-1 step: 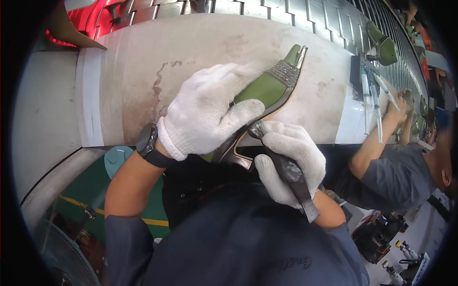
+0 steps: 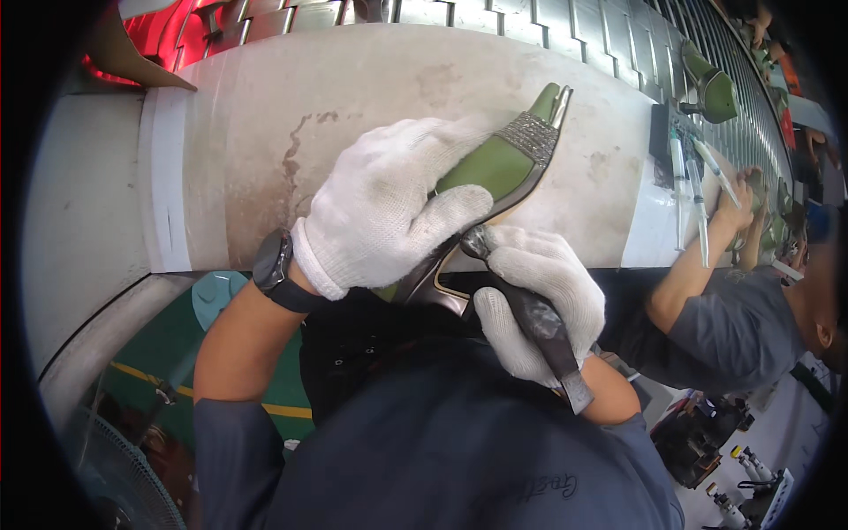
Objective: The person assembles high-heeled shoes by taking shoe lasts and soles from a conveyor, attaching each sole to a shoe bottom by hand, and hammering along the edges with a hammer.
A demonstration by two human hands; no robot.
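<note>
A green high-heeled shoe [image 2: 491, 170] lies tilted at the table's near edge, its pointed silver-trimmed toe aimed away to the right. A glittery grey band [image 2: 530, 137] crosses its front. My left hand [image 2: 380, 199], in a white knit glove, is closed over the shoe's middle, thumb on the upper. My right hand [image 2: 552, 283], gloved alike, grips a dark-handled tool [image 2: 539, 327] with a flat metal blade at its lower end. The tool's rounded upper end meets or nearly meets the sole's edge near the arch. The heel side lies close to my body, partly hidden by my left hand.
The stained pale tabletop [image 2: 424, 75] reaches to a metal slatted conveyor [image 2: 503, 19]. Syringes [image 2: 693, 177] lie at the right, near another green shoe [image 2: 717, 93]. A co-worker's arm [image 2: 693, 256] reaches in there. A fan [image 2: 124, 468] stands lower left.
The shoe and both gloved hands have shifted very slightly to the right, the tool with them. The hold of each hand is the same.
</note>
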